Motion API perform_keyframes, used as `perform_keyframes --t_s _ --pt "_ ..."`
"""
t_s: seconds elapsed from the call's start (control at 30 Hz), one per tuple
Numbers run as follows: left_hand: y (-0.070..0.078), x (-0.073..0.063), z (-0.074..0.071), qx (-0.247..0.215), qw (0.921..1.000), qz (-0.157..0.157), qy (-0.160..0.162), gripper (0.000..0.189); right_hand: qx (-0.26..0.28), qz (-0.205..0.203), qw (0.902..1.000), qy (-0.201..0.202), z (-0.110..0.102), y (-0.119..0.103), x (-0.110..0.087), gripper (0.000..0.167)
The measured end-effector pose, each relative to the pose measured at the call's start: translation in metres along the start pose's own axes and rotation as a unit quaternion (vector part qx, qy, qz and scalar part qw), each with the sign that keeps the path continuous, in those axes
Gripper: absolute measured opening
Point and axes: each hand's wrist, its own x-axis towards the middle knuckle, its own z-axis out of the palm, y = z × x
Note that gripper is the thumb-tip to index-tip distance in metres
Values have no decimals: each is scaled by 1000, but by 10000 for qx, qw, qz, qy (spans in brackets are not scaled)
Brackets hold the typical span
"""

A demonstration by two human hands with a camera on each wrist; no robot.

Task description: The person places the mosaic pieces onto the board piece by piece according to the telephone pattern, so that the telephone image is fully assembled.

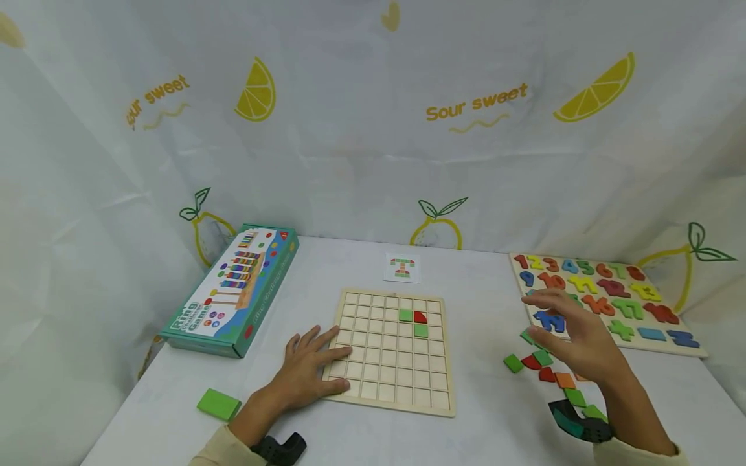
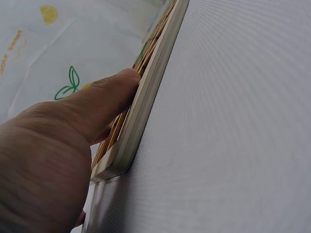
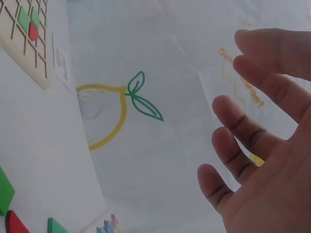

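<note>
My left hand [image 1: 307,372] rests spread along the left side of the wooden grid board [image 1: 373,404], its fingertips on the squares. In the left wrist view the thumb [image 2: 104,99] presses on the board's edge [image 2: 146,104]. Toward the board's upper right sit two green squares, one of them the lower square [image 1: 421,331], and a red quarter-round piece [image 1: 419,317]. My right hand [image 1: 583,340] hovers over the loose pieces with relaxed fingers, holding nothing. Below it lie green, red and orange pieces, among them a green square [image 1: 513,364] and an orange square [image 1: 564,380].
A small pattern card [image 1: 401,268] lies behind the board. At the right is a number puzzle board [image 1: 693,350] with coloured numerals. A green toy box [image 1: 233,291] stands at the left, and a green block [image 1: 219,404] lies near the left forearm. A printed curtain [image 1: 350,129] hangs behind.
</note>
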Motion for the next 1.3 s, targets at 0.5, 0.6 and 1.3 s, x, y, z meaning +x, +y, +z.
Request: perform_keyframes --t_s 0.5,0.6,1.3 --pt "0 0 0 30 10000 19 0 63 -186 677 9974 -147 -9 51 -28 41" --pt "0 0 0 62 10000 6 -2 63 -228 864 9954 -339 -8 60 -32 40" --pt "1 0 -1 51 10000 42 30 62 361 580 9936 -898 19 104 -50 27"
